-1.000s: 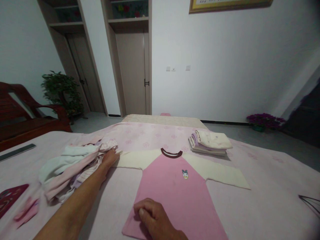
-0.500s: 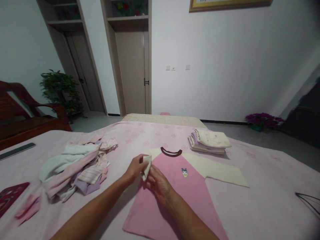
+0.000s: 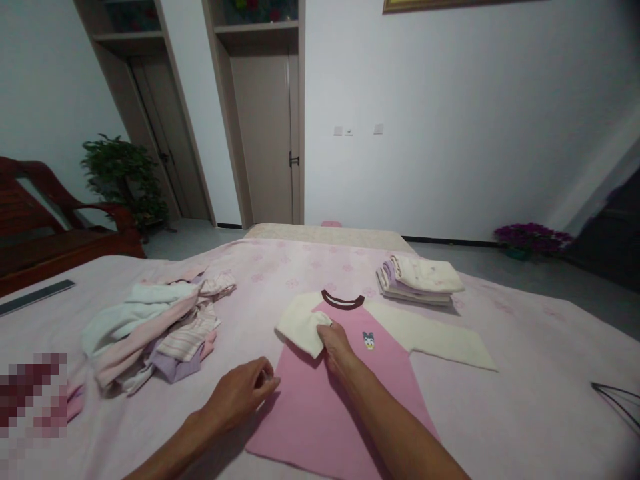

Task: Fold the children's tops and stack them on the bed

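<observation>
A small pink shirt (image 3: 345, 400) with cream sleeves, a dark collar and a little cartoon badge lies face up on the pink bedspread (image 3: 525, 400). Its left sleeve (image 3: 304, 328) is folded in over the chest. My right hand (image 3: 336, 343) lies flat on the shirt, fingertips pressing the folded sleeve's edge. My left hand (image 3: 243, 392) rests at the shirt's left side edge with fingers curled in a pinch; what they hold is hidden. The right sleeve (image 3: 440, 341) lies stretched out flat.
A loose heap of clothes (image 3: 155, 333) lies at the left, and a neat folded stack (image 3: 420, 280) sits behind the shirt at the right. A wire hanger (image 3: 617, 397) pokes in at the right edge. A wooden armchair (image 3: 55, 227) and potted plant (image 3: 123, 177) stand beyond.
My left hand carried the left sleeve inward over the chest, let it go and dropped back to the shirt's side. My right hand moved from the hem up onto the folded sleeve.
</observation>
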`<state>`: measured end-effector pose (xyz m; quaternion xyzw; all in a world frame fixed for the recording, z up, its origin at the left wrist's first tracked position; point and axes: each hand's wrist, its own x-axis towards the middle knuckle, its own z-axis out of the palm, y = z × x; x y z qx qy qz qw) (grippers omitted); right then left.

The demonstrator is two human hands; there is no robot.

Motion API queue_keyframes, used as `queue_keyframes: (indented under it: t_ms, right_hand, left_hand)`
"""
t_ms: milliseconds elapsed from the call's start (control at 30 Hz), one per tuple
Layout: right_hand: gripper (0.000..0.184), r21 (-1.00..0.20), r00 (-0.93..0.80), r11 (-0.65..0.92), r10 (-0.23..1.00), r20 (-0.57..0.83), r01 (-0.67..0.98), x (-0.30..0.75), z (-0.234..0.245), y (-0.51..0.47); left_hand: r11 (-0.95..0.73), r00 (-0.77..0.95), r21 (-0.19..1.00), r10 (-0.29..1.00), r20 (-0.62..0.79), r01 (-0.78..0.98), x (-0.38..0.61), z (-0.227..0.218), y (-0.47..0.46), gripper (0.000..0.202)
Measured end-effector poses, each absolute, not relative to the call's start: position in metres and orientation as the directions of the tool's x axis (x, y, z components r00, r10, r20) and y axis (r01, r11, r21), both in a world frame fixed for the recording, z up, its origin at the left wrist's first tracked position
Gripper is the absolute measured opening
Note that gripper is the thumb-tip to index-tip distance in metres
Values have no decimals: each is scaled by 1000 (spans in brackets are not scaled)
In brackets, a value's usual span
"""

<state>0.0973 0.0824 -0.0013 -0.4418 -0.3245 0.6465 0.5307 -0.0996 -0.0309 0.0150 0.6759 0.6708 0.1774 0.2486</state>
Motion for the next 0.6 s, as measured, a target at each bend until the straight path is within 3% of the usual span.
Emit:
queue_keyframes:
  t_ms: [100,267,600]
  right_hand:
    - [31,-895,-36,-228,972,-232,-383,105,7,99]
    - [23,-917,-47,-203,979,-199,-344,119,28,126]
    - [20,-954,-47,-115,993,-106,-278,165,55,154]
  left_hand:
    - [73,-7,456,989,-145,887,-96,14,-44,19]
    - [60,-5,385,990,-143,921,-87,11,-44,10]
    - [4,97,535,982,-161,845,-67,30,-45,7]
